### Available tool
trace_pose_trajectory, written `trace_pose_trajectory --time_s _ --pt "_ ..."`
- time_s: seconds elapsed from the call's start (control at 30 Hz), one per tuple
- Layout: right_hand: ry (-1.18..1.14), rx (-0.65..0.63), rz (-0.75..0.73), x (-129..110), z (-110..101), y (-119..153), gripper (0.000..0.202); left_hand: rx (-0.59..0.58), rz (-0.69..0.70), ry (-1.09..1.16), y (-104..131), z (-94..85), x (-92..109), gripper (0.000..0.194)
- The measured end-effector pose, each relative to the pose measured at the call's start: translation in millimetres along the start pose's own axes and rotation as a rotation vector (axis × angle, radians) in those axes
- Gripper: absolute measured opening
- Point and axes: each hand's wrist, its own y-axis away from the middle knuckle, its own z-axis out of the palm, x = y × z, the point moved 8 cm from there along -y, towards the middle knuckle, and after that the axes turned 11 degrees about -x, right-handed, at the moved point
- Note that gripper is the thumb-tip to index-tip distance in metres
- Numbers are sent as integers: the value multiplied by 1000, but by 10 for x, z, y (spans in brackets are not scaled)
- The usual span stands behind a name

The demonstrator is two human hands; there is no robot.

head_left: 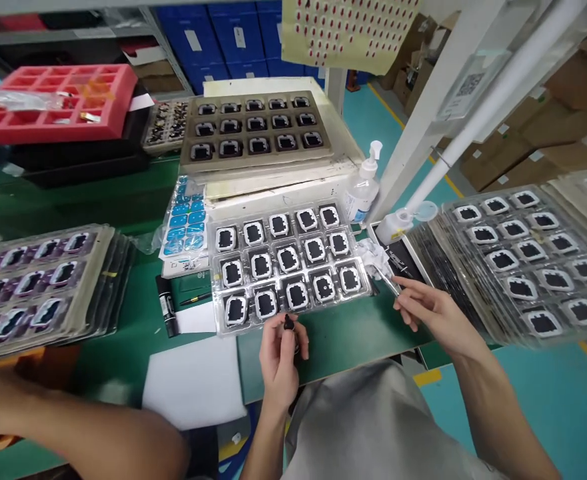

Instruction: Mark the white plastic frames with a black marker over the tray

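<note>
My left hand (281,357) is closed around a small dark part (289,324), just below the front edge of a clear tray (279,281). That tray holds several white-framed black parts in rows. On the right, my right hand (426,308) pinches metal tweezers (389,280), whose tips reach toward crumpled white tissue (373,255) beside the tray. The tissue lies near a white bottle (394,225) with an open round lid.
Stacked trays stand at the right (516,250) and left (81,280). A pump bottle (361,193), a brown tray (256,163) and a post (413,120) are behind. Another person's arm (88,427) reaches in at lower left. A black marker (166,307) and white foam sheet (193,383) lie left.
</note>
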Motion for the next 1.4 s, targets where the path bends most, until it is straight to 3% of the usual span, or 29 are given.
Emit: trace_pose_trajectory --time_s 0.13,0.3,0.43,0.53,0.63,0.77,0.87,1.4 --pt "-208 -79 83 16 28 80 72 20 10 25 38 2 36 16" --pt "-373 -76 147 93 18 172 65 35 -9 33 60 21 -8 17" --pt "-404 -140 77 -5 124 192 41 27 -13 23 48 28 -23 18" --pt "-259 -78 -34 -204 203 214 25 -23 -30 -4 26 92 -7 18" --pt "71 -16 -136 -478 367 248 24 -72 -47 -49 6 161 11 20" --pt "352 -51 -437 -929 698 288 24 -88 -47 -140 20 156 16 21" --pt "454 -99 -565 -1122 862 258 24 -79 -37 -220 56 106 25 21" --pt "505 -178 -603 -1204 934 168 20 -104 81 -427 63 67 175 23"
